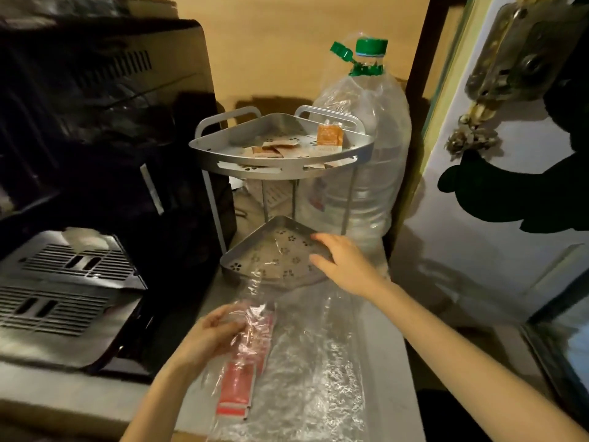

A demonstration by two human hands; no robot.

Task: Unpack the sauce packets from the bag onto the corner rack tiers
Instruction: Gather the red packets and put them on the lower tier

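Red sauce packets (237, 382) are lying inside a crinkled clear bag (306, 362) at 6 o'clock, the left hand (208, 334) pinching its plastic, the right hand's (342, 261) grip spread at the corner rack's (280, 167) lower tier.

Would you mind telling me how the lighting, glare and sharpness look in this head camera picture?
Head view: dim, warm yellowish light; the coffee machine at left is nearly lost in shadow; glare sparkles on the clear plastic bag; the left hand and the red sauce packets are motion-blurred, the right hand at the lower tier slightly soft; wide-angle distortion bends the door frame.
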